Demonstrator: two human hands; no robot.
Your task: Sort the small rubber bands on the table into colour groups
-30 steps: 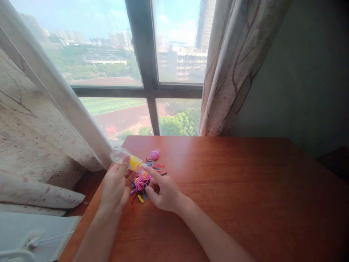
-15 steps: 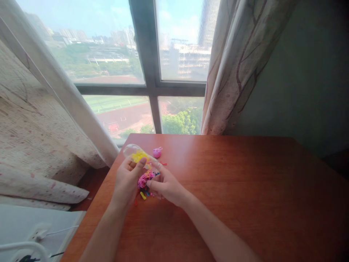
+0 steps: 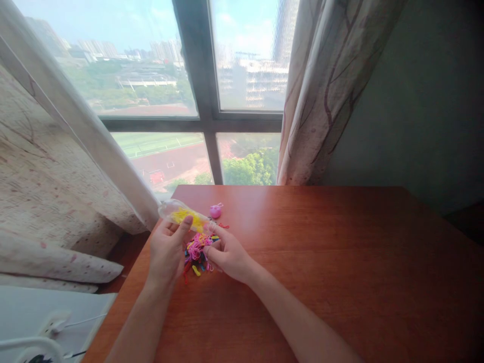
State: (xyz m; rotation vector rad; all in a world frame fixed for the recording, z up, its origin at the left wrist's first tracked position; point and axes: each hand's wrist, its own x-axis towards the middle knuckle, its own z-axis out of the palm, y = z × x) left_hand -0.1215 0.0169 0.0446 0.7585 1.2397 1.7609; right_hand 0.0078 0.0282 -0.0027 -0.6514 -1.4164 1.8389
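My left hand [image 3: 170,247] is closed round a clear, rounded plastic bottle [image 3: 169,205], thumb on top. Bright yellow elastic bands [image 3: 185,218] lie inside it, and the bottle tilts with its narrow end toward my right hand [image 3: 229,253]. The right index finger is at that narrow end. The other right fingers and the thumb are drawn together low beside a pile of small coloured elastic bands [image 3: 196,247], mostly pink with some red, yellow and dark ones; what they hold, if anything, is hidden. The pile rests on the table under the bottle.
A small round pink-purple object with a loop [image 3: 216,210] stands behind the bottle. One red band [image 3: 224,226] lies apart from the pile. The brown wooden table [image 3: 321,262] reaches to the window; curtains [image 3: 317,101] hang at both sides. A socket with cables [image 3: 56,325] is at lower left.
Both hands and the bottle have shifted a little left; the bottle lies flatter, and its yellow bands spread nearer the narrow end. More of the pile shows between my hands.
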